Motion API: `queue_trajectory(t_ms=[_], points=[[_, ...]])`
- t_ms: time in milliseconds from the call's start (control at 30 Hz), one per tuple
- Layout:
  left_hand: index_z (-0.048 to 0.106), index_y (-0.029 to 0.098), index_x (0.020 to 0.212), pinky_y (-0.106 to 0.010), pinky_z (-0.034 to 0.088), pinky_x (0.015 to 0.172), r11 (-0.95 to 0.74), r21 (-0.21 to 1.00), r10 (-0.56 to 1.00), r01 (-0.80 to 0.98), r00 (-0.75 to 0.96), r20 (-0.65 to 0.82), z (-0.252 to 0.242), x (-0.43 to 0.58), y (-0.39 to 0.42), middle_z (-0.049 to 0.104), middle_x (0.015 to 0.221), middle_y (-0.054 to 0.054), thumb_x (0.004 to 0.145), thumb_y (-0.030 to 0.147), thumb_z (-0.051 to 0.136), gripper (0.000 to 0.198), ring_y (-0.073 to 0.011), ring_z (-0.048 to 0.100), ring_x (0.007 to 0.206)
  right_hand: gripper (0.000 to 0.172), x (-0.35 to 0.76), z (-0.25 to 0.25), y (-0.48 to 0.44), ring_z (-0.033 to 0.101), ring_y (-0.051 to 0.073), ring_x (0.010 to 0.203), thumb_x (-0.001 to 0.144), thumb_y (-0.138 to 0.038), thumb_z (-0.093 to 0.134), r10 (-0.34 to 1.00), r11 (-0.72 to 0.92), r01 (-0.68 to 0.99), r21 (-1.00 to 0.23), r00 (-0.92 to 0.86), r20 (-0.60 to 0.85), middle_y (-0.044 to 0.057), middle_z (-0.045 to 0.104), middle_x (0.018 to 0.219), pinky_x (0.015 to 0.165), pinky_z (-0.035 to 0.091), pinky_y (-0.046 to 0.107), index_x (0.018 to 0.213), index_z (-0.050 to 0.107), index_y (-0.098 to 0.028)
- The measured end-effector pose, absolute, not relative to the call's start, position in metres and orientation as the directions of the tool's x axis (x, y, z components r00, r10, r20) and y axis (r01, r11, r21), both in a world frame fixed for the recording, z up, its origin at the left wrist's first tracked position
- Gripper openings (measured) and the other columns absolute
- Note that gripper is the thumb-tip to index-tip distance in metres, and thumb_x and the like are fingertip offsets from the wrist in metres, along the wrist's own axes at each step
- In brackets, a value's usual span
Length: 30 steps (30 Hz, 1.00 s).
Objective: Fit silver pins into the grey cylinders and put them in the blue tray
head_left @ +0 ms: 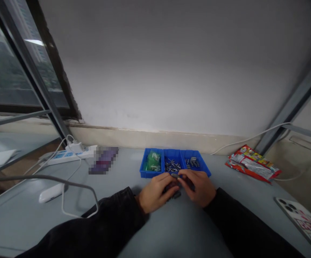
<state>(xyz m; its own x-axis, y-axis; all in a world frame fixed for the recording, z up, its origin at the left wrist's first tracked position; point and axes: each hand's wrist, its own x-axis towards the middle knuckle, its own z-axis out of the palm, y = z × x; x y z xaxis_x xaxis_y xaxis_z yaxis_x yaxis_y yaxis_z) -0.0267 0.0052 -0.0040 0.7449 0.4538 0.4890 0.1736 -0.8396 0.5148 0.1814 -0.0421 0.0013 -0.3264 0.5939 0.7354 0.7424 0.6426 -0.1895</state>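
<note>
My left hand [155,192] and my right hand [198,186] meet just in front of three blue bins, fingers curled and pinched together on a small dark grey part [174,175] held between them. More small dark pieces [176,195] lie on the table under my hands. The left blue bin [144,168] holds green pieces, the middle bin [172,153] holds thin metal pins, and the right bin [204,167] holds small grey parts.
A white power strip [66,154] with a plugged charger and cables lies at the back left. A white oblong device [50,193] rests at the left. A red snack packet [252,163] is at the right, a phone [303,218] near the right edge.
</note>
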Motion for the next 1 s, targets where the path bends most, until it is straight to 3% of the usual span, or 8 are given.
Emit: queue_trajectory(t_ms=[167, 300, 433, 733, 1000], points=[[0.054, 0.017, 0.082, -0.024, 0.041, 0.064, -0.795, 0.566, 0.55, 0.219, 0.654, 0.52, -0.0056, -0.027, 0.0037, 0.055, 0.073, 0.001, 0.104, 0.036, 0.048, 0.03, -0.0118, 0.051, 0.066, 0.011, 0.1807, 0.0015, -0.0418, 0.068, 0.014, 0.072, 0.097, -0.018, 0.052, 0.576, 0.661, 0.728, -0.183, -0.336, 0.745, 0.004, 0.071, 0.085, 0.069, 0.049, 0.025, 0.106, 0.059, -0.017], [0.054, 0.018, 0.101, -0.025, 0.043, 0.067, -0.757, 0.609, 0.602, 0.236, 0.613, 0.512, -0.0029, -0.0286, 0.0038, 0.062, 0.079, 0.0, 0.104, 0.034, 0.047, 0.018, -0.0129, 0.057, 0.07, 0.012, 0.1808, 0.0015, -0.0426, 0.068, 0.015, 0.074, 0.1, -0.021, 0.051, 0.564, 0.666, 0.724, -0.179, -0.332, 0.756, 0.005, 0.071, 0.087, 0.07, 0.049, 0.025, 0.107, 0.059, -0.017], [0.056, 0.018, 0.117, -0.026, 0.045, 0.07, -0.785, 0.574, 0.566, 0.232, 0.645, 0.513, -0.0021, -0.0306, 0.0041, 0.066, 0.084, -0.001, 0.105, 0.034, 0.046, 0.022, -0.0149, 0.062, 0.076, 0.012, 0.1804, 0.0001, -0.0425, 0.069, 0.015, 0.077, 0.101, -0.021, 0.05, 0.562, 0.69, 0.699, -0.188, -0.353, 0.748, 0.005, 0.071, 0.088, 0.072, 0.049, 0.026, 0.108, 0.059, -0.017], [0.059, 0.018, 0.117, -0.029, 0.049, 0.079, -0.823, 0.529, 0.516, 0.207, 0.663, 0.542, -0.0038, -0.0326, 0.0049, 0.068, 0.098, -0.005, 0.105, 0.032, 0.045, 0.023, -0.0176, 0.065, 0.09, 0.015, 0.1768, -0.0014, -0.0409, 0.067, 0.015, 0.073, 0.104, -0.023, 0.045, 0.552, 0.701, 0.693, -0.168, -0.379, 0.743, 0.003, 0.07, 0.083, 0.068, 0.045, 0.026, 0.1, 0.058, -0.018], [0.062, 0.017, 0.103, -0.027, 0.048, 0.072, -0.85, 0.481, 0.495, 0.217, 0.641, 0.586, -0.0076, -0.0329, 0.0086, 0.066, 0.089, -0.005, 0.105, 0.033, 0.045, 0.024, -0.0162, 0.062, 0.082, 0.011, 0.176, -0.0054, -0.0417, 0.063, 0.013, 0.069, 0.101, -0.027, 0.054, 0.626, 0.683, 0.689, -0.242, -0.382, 0.68, 0.0, 0.067, 0.081, 0.065, 0.041, 0.024, 0.108, 0.056, -0.019]])
